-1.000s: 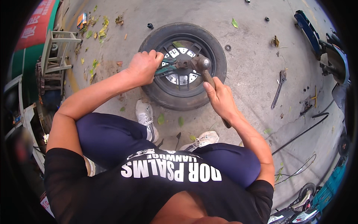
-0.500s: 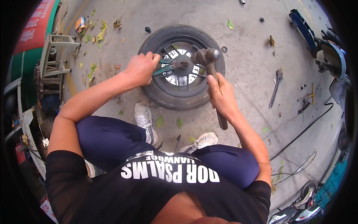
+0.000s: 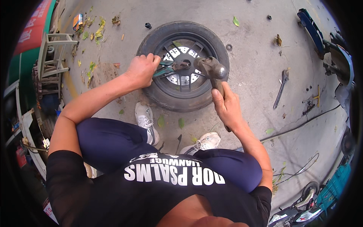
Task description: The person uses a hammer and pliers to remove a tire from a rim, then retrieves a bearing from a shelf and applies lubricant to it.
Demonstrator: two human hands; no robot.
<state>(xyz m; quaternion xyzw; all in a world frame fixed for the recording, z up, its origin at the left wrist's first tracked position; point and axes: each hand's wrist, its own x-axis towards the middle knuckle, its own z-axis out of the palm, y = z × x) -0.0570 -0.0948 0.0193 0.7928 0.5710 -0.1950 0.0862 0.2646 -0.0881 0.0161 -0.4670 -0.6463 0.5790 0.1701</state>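
A black-tyred wheel (image 3: 182,100) lies flat on the concrete at my feet, with a silver perforated disc (image 3: 177,80) inside its dark spokes. My left hand (image 3: 143,69) is closed on green-handled pliers (image 3: 169,68), whose jaws are at the central hub (image 3: 186,62); what the jaws grip is too small to tell. My right hand (image 3: 226,104) is wrapped round the handle of a hammer, whose rounded metal head (image 3: 214,71) is held over the right side of the hub, partly hiding it.
A long wrench (image 3: 280,94) and yellow-handled tool (image 3: 317,99) lie to the right, near vehicle parts (image 3: 310,32) and a black hose (image 3: 283,132). A metal frame (image 3: 58,53) stands left; small ring (image 3: 228,47), leaves and loose fittings are scattered about. A scooter (image 3: 310,206) is lower right.
The hammer head has shifted to the right and down compared with half a second ago, with its rounded face turned rightward. My left hand and the pliers have stayed at nearly the same place.
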